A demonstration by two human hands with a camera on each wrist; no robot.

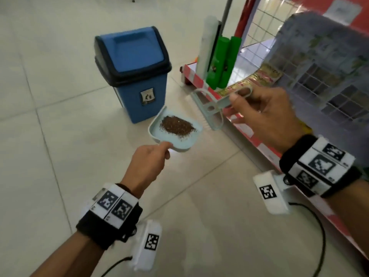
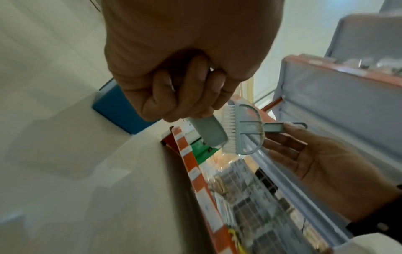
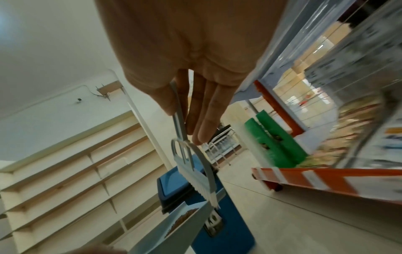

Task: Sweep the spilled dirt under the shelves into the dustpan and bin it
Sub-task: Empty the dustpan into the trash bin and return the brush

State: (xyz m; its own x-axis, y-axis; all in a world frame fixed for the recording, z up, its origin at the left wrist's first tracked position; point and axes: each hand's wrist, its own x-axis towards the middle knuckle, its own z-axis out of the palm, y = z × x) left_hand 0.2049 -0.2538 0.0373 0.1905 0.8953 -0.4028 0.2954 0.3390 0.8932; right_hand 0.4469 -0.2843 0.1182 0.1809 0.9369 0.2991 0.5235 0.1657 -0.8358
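Left hand (image 1: 147, 164), fingers curled round its handle, holds the dustpan (image 1: 175, 129) level beside the bin (image 1: 132, 72), keeping dirt (image 1: 176, 124) in; right hand (image 1: 265, 114) pinches the brush (image 1: 211, 104) clear.

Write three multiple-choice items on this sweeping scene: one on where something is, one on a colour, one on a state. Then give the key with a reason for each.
1. Where is the dirt?
A. Piled in the dustpan
B. Spread on the floor
C. On top of the bin lid

2. What colour is the body of the bin?
A. Green
B. Blue
C. Red

3. What is the state of the bin's lid?
A. Taken off
B. Pushed open
C. Closed

Key:
1. A: the brown heap lies inside the pale dustpan, which the left hand holds by its handle above the floor.
2. B: the body is blue under a black rim, with a blue flap.
3. C: the flap sits flush in its frame while the right hand only holds the brush beside the shelf.
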